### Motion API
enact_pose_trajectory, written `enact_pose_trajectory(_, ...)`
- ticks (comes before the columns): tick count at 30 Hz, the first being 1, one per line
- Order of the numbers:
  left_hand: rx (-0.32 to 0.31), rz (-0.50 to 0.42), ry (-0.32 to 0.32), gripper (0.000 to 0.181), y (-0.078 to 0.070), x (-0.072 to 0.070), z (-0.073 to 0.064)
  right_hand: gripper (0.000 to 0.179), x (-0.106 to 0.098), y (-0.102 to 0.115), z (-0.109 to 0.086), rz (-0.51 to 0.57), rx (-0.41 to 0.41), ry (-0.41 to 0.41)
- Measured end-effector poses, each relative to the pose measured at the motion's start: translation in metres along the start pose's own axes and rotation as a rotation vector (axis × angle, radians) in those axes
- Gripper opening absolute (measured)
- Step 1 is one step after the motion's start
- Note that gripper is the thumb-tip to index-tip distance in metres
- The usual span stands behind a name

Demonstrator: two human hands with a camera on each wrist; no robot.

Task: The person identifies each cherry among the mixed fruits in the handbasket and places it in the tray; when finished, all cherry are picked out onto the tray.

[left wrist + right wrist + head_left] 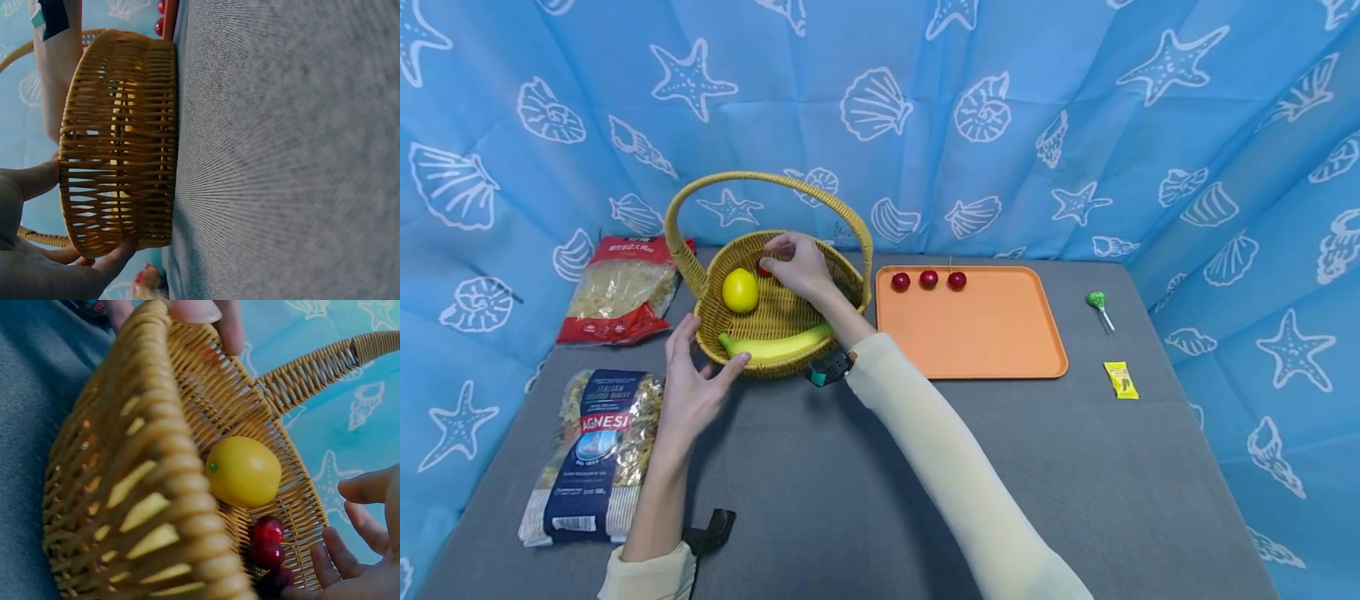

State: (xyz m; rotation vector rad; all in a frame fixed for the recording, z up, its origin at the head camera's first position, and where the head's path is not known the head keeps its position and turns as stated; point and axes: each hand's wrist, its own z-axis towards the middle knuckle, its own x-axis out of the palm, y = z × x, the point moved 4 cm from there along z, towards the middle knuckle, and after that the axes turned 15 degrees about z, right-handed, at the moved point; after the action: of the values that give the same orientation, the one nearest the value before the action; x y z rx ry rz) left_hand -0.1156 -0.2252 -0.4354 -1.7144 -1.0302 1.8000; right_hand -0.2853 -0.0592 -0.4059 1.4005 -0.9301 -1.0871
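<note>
A yellow wicker basket (752, 242) with a tall arched handle stands toward the back left. Inside lie a lemon (741, 291), a banana (775, 345) along the near side, and small red cherries (267, 553) clustered beside the lemon. My left hand (694, 392) grips the basket's left front rim, its thumb (40, 178) and fingers spread around the wall. My right hand (801, 267) reaches in over the basket's far side. In the right wrist view its thumb and fingers stand apart beside the cherries, nothing between them.
An orange tray (977, 333) right of the basket bears three cherries (928, 279) along its back edge. Farther right lie a green lollipop (1097, 302) and a yellow wrapped sweet (1121, 380). Two pasta bags, one red (621, 292) and one blue (598, 450), lie at left.
</note>
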Motion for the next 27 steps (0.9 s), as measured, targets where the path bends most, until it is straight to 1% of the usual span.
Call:
enact_pose_trajectory(3, 0.000, 0.000, 0.000, 0.101, 0.000, 0.000, 0.000, 0.029, 0.004, -0.004, -0.001, -0.002, 0.016, 0.011)
enact_pose_trajectory(5, 0.000, 0.001, -0.002, 0.101, -0.001, 0.000, 0.000, 0.033, 0.007, -0.006, -0.002, -0.006, 0.032, 0.033)
enact_pose_trajectory(11, -0.008, 0.005, -0.004, 0.101, -0.001, 0.001, 0.000, 0.044, 0.018, -0.016, -0.006, -0.065, 0.134, 0.173)
enact_pose_trajectory(14, -0.007, 0.003, 0.000, 0.101, -0.001, 0.001, 0.000, 0.046, 0.022, -0.020, -0.007, -0.114, 0.150, 0.223)
enact_pose_trajectory(17, -0.008, 0.005, -0.001, 0.101, -0.001, 0.001, 0.000, 0.048, 0.025, -0.023, -0.008, -0.160, 0.133, 0.248)
enact_pose_trajectory(21, -0.013, 0.008, 0.002, 0.101, 0.000, 0.001, 0.000, 0.046, 0.028, -0.023, -0.008, -0.239, 0.107, 0.236)
enact_pose_trajectory(24, -0.013, 0.005, 0.007, 0.101, -0.001, 0.001, 0.000, 0.046, 0.029, -0.022, -0.008, -0.297, 0.102, 0.227)
enact_pose_trajectory(27, -0.013, 0.000, 0.012, 0.101, -0.001, 0.001, 0.000, 0.047, 0.030, -0.021, -0.009, -0.330, 0.107, 0.244)
